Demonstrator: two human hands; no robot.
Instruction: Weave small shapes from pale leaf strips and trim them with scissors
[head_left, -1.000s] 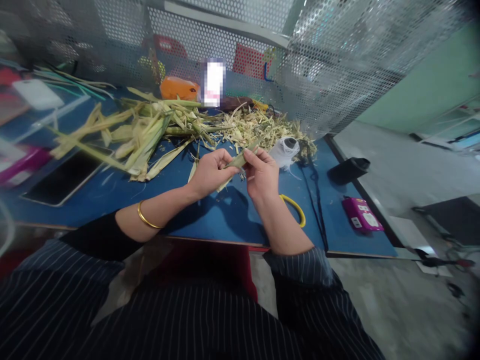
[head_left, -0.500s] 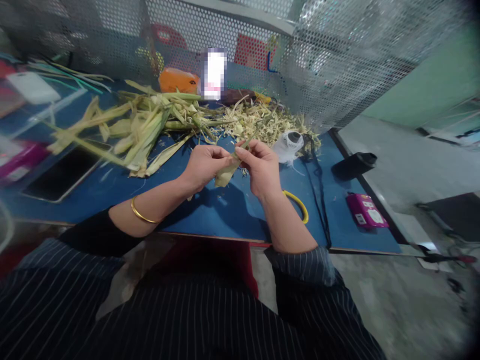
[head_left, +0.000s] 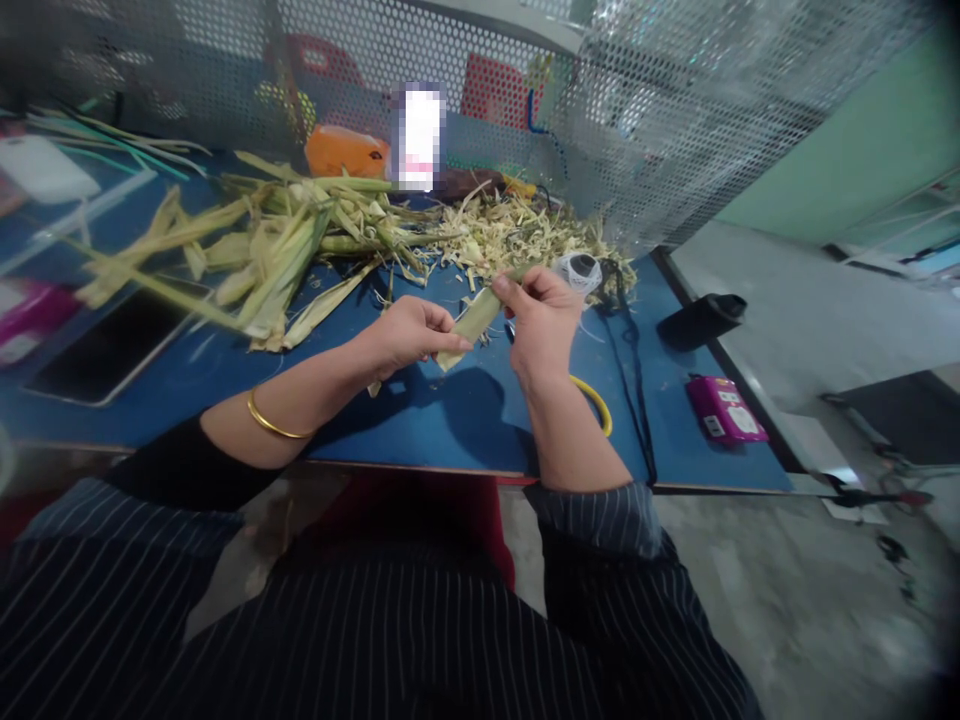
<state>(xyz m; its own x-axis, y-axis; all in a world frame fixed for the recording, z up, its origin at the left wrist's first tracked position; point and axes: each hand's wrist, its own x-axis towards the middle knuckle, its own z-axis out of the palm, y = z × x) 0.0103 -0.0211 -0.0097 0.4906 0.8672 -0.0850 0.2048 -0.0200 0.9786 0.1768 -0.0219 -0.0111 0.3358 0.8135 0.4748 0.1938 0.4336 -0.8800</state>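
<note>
A flat piece of pale green husk (head_left: 478,316), like corn husk, stretches between my two hands above the blue table. My left hand (head_left: 411,332) pinches its lower end between thumb and fingers. At the upper end, my right hand (head_left: 546,318) grips it, hiding part of it. Just beyond my right hand stands a spool of white thread (head_left: 582,270), partly covered by the fingers. Below my right wrist shows a yellow scissor-like handle (head_left: 596,402). Long husk leaves (head_left: 281,255) lie in a heap to the left, and shredded husk scraps (head_left: 517,230) are piled behind.
A dark-screened phone (head_left: 112,345) lies at the left, and a lit, blurred-out phone screen (head_left: 420,135) stands at the back near an orange packet (head_left: 345,152). To the right are a black cord (head_left: 636,380), a black cylinder (head_left: 701,322) and a magenta packet (head_left: 726,408). Perforated metal mesh (head_left: 480,60) closes the back.
My hands have drawn apart, my right moving up and right, so more of the husk piece shows flat between them. The view has shifted slightly.
</note>
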